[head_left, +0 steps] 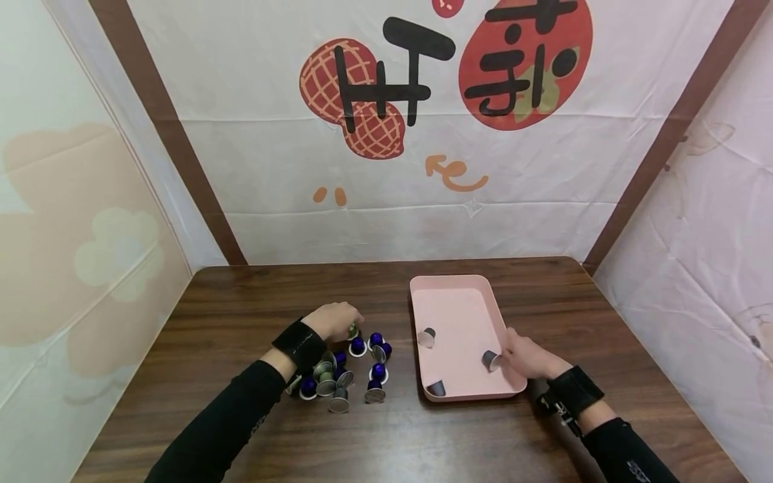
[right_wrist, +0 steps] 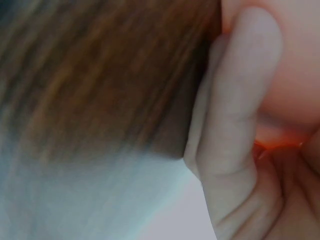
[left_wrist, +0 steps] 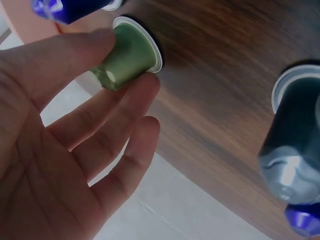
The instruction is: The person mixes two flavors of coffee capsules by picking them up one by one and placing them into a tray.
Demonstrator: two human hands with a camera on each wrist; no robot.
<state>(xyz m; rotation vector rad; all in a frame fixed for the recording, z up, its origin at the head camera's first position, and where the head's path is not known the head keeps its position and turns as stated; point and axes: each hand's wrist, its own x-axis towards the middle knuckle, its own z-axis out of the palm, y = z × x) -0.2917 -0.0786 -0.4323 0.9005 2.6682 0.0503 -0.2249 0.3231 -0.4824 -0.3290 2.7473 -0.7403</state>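
Observation:
My left hand (head_left: 332, 320) is at the far edge of a loose cluster of coffee capsules on the table. Between thumb and fingers it pinches a green coffee capsule (left_wrist: 131, 52), its rim close over the wood. Blue capsules (head_left: 357, 346) lie just beside that hand. My right hand (head_left: 531, 355) holds the right side of a pink tray (head_left: 459, 302), with fingers (right_wrist: 240, 95) along its wall. Inside the tray lie a grey capsule (head_left: 490, 361) near the right hand, another capsule (head_left: 426, 337) by the left wall and a third (head_left: 437, 388) in the near left corner.
Several more blue, green and silver capsules (head_left: 326, 386) sit bunched under the left wrist, some tipped over. The brown wooden table (head_left: 272, 443) ends at a printed white cloth (head_left: 272, 228) behind, with more cloth on both sides.

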